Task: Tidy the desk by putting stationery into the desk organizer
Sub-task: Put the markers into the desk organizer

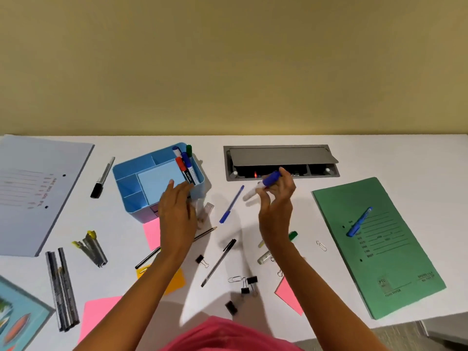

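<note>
Your right hand (277, 198) pinches the blue whiteboard marker (271, 179) near its cap; likely light, stiff, slick. Left hand (177, 211) relaxed.

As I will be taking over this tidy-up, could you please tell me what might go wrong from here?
The right hand pinches the blue-capped marker above the desk; it might slip and roll toward the open cable hatch. The markers lean together in the back corner of the organizer, so pushing another in could tip them out. The left hand, by the organizer's near corner, might nudge it.
</note>
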`<state>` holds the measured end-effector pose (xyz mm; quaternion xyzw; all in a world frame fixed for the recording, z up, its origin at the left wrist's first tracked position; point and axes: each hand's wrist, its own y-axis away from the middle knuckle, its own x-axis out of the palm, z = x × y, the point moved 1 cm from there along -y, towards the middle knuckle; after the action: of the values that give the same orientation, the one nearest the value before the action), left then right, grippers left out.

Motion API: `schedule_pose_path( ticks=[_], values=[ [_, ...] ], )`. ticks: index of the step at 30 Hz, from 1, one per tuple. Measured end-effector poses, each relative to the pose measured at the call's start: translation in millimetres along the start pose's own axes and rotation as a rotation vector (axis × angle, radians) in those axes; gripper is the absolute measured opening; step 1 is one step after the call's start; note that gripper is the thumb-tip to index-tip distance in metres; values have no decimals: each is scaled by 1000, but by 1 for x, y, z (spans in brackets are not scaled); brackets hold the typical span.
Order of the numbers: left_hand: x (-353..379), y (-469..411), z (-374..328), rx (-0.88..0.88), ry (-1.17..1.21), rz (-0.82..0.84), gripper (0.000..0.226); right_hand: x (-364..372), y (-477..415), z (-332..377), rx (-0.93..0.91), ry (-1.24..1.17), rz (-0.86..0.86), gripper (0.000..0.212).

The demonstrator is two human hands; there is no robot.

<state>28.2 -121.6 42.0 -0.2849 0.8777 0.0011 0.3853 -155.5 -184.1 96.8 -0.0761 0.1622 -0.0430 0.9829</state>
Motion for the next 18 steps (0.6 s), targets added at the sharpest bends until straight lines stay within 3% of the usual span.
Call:
schedule_pose_path(
  ticks=[4, 8, 10, 18],
  values=[
    [-10, -30, 15, -122, 11, -13, 50, 61, -17, 31, -9, -29, 198, 50],
    [-12, -62, 22, -138, -3, 7, 57, 105, -32, 39, -219, 137, 312, 51],
    [-10, -76, 25, -160, -48, 1, 58, 121, -39, 31, -321, 248, 358, 51],
    [2, -108, 28, -120, -98, 63, 56, 153, -49, -5, -404, 464, 599, 57]
  ],
)
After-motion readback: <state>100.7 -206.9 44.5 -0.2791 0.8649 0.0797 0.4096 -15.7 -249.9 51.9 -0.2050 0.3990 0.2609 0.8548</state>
